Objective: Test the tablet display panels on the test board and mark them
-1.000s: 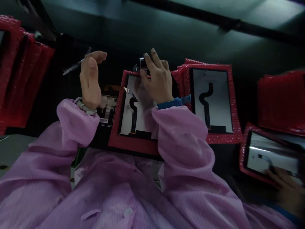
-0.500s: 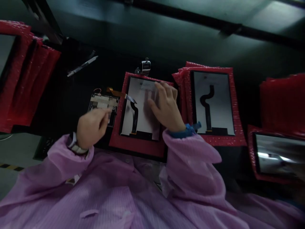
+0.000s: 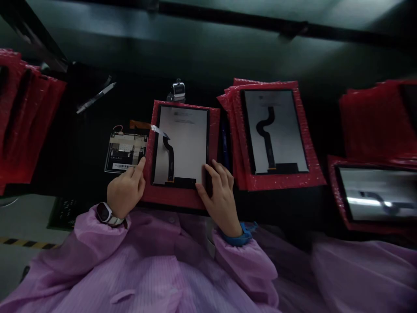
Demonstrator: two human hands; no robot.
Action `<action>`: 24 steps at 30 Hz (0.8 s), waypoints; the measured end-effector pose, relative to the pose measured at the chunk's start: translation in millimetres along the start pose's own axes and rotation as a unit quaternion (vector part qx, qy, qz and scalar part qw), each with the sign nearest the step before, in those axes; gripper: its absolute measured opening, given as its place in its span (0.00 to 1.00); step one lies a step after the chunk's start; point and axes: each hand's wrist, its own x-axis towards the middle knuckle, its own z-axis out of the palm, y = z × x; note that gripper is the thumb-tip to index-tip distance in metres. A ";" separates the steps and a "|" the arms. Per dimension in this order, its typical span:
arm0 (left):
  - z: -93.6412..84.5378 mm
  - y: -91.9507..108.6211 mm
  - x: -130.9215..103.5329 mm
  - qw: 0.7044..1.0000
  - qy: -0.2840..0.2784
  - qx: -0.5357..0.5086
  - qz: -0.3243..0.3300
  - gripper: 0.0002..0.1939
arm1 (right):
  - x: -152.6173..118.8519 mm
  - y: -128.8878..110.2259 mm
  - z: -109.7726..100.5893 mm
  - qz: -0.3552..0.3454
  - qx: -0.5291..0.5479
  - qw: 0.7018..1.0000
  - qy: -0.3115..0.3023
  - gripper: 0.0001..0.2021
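Observation:
An LCD panel (image 3: 189, 148) lies face down on a red bubble-wrap sleeve (image 3: 182, 199) in front of me. Its black flex cable (image 3: 170, 161) joins a silver and orange ribbon (image 3: 140, 124) that leads left to a small circuit board (image 3: 125, 150). My left hand (image 3: 125, 192) has its index finger stretched out at the board's lower right corner, the other fingers loosely bent, nothing visibly held. Resting at the panel's lower right edge, my right hand (image 3: 219, 198) has its fingers spread and holds nothing.
A second panel (image 3: 280, 130) lies on stacked red sleeves to the right. Further right is another panel (image 3: 381, 195) beside more red sleeves (image 3: 371, 121). A tally counter (image 3: 178, 90) stands behind the middle panel. A pen (image 3: 96, 98) and red sleeves (image 3: 29, 126) are on the left.
My right hand has slid from the panel's upper right down to its lower right edge. My left index finger has stretched out by the circuit board. The view has shifted slightly.

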 end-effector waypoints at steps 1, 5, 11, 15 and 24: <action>0.9 -0.9 -0.2 1.000 0.004 0.001 -0.002 0.25 | -0.4 0.0 1.6 0.002 -0.001 1.000 0.005 0.25; 5.5 -5.0 -1.1 1.000 0.028 -0.003 0.000 0.25 | 1.3 -2.0 5.6 0.003 -0.008 1.000 0.024 0.28; 4.6 -6.3 2.5 1.000 0.024 -0.018 -0.003 0.26 | 4.1 -2.7 7.4 -0.004 -0.005 0.999 0.036 0.30; 4.2 -7.6 7.2 0.999 0.032 -0.022 -0.008 0.25 | 5.6 -2.6 8.0 -0.010 -0.004 0.999 0.041 0.29; 2.0 -2.5 -1.4 0.957 0.170 -0.211 0.104 0.16 | -0.4 -4.4 9.9 0.035 0.016 0.999 0.034 0.28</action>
